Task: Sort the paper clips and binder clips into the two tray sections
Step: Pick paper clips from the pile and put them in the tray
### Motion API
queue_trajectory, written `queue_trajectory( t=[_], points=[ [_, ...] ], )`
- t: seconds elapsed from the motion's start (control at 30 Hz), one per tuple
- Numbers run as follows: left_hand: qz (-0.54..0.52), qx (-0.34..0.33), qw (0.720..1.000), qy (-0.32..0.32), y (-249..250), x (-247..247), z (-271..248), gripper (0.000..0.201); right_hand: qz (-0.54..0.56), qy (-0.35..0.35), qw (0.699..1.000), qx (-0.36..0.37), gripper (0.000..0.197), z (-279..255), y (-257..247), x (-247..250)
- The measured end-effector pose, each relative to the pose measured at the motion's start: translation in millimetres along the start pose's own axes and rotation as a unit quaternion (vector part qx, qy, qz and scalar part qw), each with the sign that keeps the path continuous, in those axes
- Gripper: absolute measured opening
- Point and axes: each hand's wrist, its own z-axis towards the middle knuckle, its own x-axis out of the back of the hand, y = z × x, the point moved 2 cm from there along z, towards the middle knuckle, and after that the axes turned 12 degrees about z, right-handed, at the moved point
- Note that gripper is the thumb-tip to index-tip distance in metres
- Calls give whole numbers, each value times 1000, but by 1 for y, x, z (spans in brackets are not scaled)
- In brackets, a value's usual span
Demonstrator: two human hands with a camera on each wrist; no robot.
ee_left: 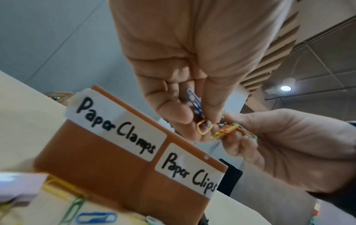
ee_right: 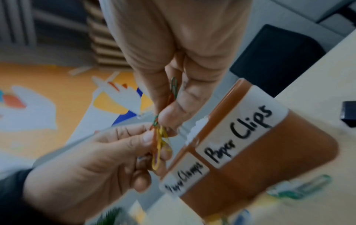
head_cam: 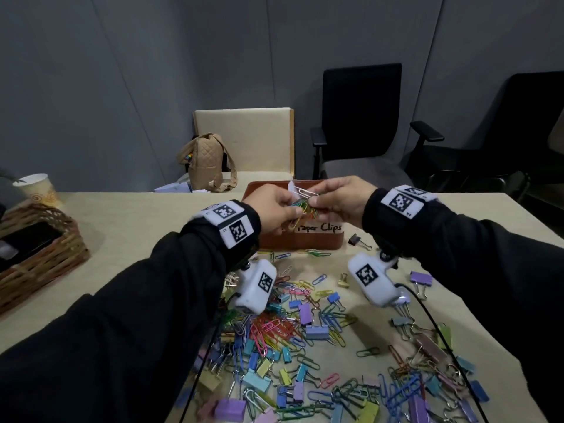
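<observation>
Both hands meet above the brown tray (head_cam: 308, 241), whose front wall carries the labels "Paper Clamps" (ee_left: 117, 126) and "Paper Clips" (ee_left: 189, 172). My left hand (head_cam: 290, 210) pinches a tangle of coloured paper clips (head_cam: 305, 206); blue and yellow ones (ee_left: 203, 128) show under its fingertips. My right hand (head_cam: 320, 203) pinches the other end of the same tangle, orange and green clips (ee_left: 238, 130). In the right wrist view the clips (ee_right: 159, 146) hang between the two hands, beside the tray's rim (ee_right: 227, 97). A mixed pile of paper clips and binder clips (head_cam: 305, 346) covers the table in front.
A wicker basket (head_cam: 39, 251) and a paper cup (head_cam: 36, 189) stand at the left. A tan backpack (head_cam: 207, 161) sits on a chair behind the table. A black binder clip (head_cam: 355, 239) lies right of the tray. Black cables (head_cam: 439, 331) cross the pile.
</observation>
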Motion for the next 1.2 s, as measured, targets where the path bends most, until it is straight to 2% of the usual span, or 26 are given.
queue_trajectory(
  t=[0.1, 0.2, 0.3, 0.4, 0.53, 0.6, 0.7, 0.77, 0.83, 0.9, 1.0, 1.1, 1.2],
  points=[
    [-5, 12, 1000, 13, 11, 0, 18, 11, 22, 14, 1000, 10, 13, 9, -10, 3],
    [-38, 45, 998, 37, 16, -1, 36, 8, 8, 62, 997, 44, 15, 22, -17, 7],
    [-67, 76, 993, 61, 17, -1, 49, 18, -16, 116, 991, 64, 6, 32, -22, 11],
    [-62, 75, 992, 81, 17, -2, 51, 30, -66, 152, 983, 84, 12, 41, -22, 17],
    [-12, 57, 993, 102, 9, 1, 38, 22, -174, 145, 970, 84, 25, 48, -13, 26],
    [31, 37, 996, 75, 5, 5, 25, 16, -228, 136, 958, 109, 26, 46, -9, 27],
    [117, 23, 993, 6, -5, 5, 4, 5, -272, 130, 939, 165, 17, 29, -5, 19],
    [198, 25, 979, -30, -18, 2, -4, 9, -304, 81, 931, 184, 17, 16, 0, 7],
    [277, 32, 958, -71, -29, -4, -9, 18, -411, 9, 896, 166, 10, 3, 8, -8],
    [343, 39, 932, -114, -38, -13, -14, 33, -535, -66, 833, 123, 10, -5, 20, -21],
    [395, 41, 907, -139, -50, -22, -16, 53, -642, -163, 747, 52, 42, -10, 40, -36],
    [393, 47, 906, -149, -54, -23, -18, 56, -683, -213, 698, 25, 63, -8, 55, -48],
    [341, 62, 922, -171, -55, -25, -23, 48, -707, -232, 667, 22, 65, 1, 70, -58]
  ],
)
